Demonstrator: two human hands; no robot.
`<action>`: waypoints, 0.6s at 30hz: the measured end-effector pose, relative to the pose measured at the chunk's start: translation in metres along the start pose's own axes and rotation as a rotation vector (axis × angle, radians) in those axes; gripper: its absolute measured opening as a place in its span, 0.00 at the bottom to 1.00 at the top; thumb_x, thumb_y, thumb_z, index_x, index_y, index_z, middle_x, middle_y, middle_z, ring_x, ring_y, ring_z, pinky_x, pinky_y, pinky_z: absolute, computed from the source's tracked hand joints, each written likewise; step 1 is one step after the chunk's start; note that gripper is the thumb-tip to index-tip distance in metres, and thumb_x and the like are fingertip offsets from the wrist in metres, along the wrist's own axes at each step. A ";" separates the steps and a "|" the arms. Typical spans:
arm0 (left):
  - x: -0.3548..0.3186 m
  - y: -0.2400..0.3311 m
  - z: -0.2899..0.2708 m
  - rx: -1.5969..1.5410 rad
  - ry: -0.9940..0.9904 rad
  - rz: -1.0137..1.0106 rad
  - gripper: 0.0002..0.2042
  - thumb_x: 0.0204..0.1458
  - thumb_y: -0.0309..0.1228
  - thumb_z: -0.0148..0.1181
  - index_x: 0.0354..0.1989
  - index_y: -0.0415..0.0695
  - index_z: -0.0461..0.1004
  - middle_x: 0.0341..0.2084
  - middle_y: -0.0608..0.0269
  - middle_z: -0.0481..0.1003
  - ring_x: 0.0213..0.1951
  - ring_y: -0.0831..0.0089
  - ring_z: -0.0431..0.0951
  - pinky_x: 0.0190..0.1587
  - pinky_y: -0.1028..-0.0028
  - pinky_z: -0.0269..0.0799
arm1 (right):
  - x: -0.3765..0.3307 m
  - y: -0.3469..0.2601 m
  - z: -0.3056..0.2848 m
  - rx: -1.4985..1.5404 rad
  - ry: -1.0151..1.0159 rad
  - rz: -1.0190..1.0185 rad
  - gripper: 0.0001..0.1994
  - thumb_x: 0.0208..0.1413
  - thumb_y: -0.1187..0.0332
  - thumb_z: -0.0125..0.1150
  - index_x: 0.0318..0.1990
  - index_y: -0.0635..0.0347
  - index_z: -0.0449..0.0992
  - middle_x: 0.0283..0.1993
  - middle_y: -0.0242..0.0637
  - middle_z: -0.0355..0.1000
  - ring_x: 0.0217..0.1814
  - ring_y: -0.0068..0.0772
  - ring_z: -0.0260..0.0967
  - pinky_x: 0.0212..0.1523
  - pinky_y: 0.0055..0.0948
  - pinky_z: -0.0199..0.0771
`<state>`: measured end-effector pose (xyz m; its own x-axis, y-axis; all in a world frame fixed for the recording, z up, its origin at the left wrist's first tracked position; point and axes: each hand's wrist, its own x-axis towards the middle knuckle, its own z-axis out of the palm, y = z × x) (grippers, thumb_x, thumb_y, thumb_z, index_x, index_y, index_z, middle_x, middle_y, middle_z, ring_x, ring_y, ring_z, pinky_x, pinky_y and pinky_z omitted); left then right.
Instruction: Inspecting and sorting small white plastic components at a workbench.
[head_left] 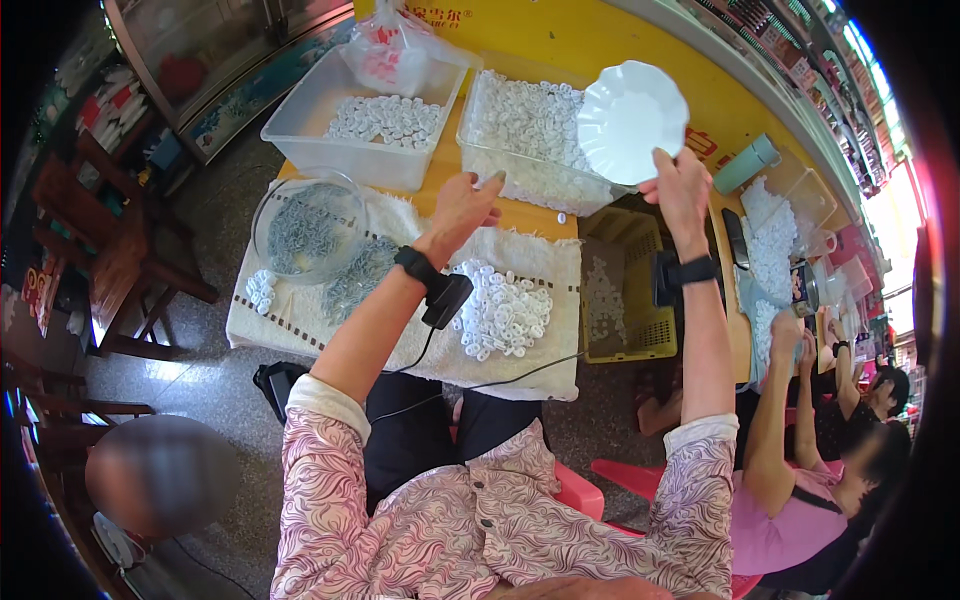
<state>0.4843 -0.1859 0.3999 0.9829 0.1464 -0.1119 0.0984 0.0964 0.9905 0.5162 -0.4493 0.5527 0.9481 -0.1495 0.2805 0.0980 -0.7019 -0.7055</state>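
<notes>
My right hand [680, 192] grips the lower rim of a white scalloped dish [633, 122]. The dish is raised over the right end of a clear bin [540, 165] full of small white plastic pieces, its face turned toward me. In front of that bin hovers my left hand [463, 212], its fingers apart and nothing seen in them. Below it on a cream towel [400, 362] lies a pile of the white plastic pieces [503, 312]. To the left are a heap of small metal pieces [362, 275] and a clear round bowl [262, 222] holding more of them.
A translucent bin [350, 165] with white pieces and a plastic bag [395, 55] stands back left. Right of the towel sits a yellow crate [630, 345], lower than the tabletop. A black cable crosses the towel's front. At right, a person in pink [785, 515] works at another table.
</notes>
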 end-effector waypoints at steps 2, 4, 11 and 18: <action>0.009 0.006 0.000 -0.068 0.029 -0.039 0.33 0.58 0.48 0.63 0.48 0.19 0.69 0.32 0.43 0.79 0.29 0.62 0.85 0.28 0.71 0.83 | 0.023 0.004 0.021 -0.080 -0.079 -0.012 0.16 0.62 0.64 0.54 0.38 0.74 0.75 0.26 0.52 0.78 0.24 0.40 0.79 0.31 0.36 0.81; 0.016 0.012 0.000 -0.145 0.026 -0.087 0.34 0.58 0.49 0.63 0.48 0.20 0.67 0.34 0.42 0.79 0.29 0.60 0.85 0.27 0.70 0.83 | 0.042 0.009 0.043 -0.351 -0.058 -0.143 0.15 0.61 0.65 0.54 0.38 0.74 0.75 0.31 0.57 0.78 0.31 0.51 0.80 0.36 0.43 0.81; 0.026 0.015 0.006 -0.111 0.132 0.028 0.32 0.57 0.50 0.62 0.46 0.24 0.69 0.36 0.42 0.78 0.27 0.60 0.84 0.26 0.67 0.83 | 0.065 0.029 0.070 -0.733 -0.066 -0.338 0.10 0.57 0.70 0.55 0.35 0.70 0.76 0.37 0.64 0.77 0.42 0.67 0.77 0.43 0.52 0.80; 0.032 0.019 0.000 0.089 0.157 -0.038 0.32 0.54 0.53 0.63 0.37 0.24 0.73 0.27 0.45 0.78 0.24 0.62 0.82 0.25 0.66 0.80 | 0.068 0.036 0.076 -0.756 -0.217 -0.391 0.08 0.48 0.77 0.55 0.31 0.76 0.77 0.33 0.64 0.76 0.36 0.60 0.80 0.37 0.47 0.81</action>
<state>0.5174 -0.1795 0.4151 0.9426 0.2968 -0.1532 0.1549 0.0179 0.9878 0.6072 -0.4319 0.4967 0.9327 0.2796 0.2277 0.2738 -0.9601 0.0573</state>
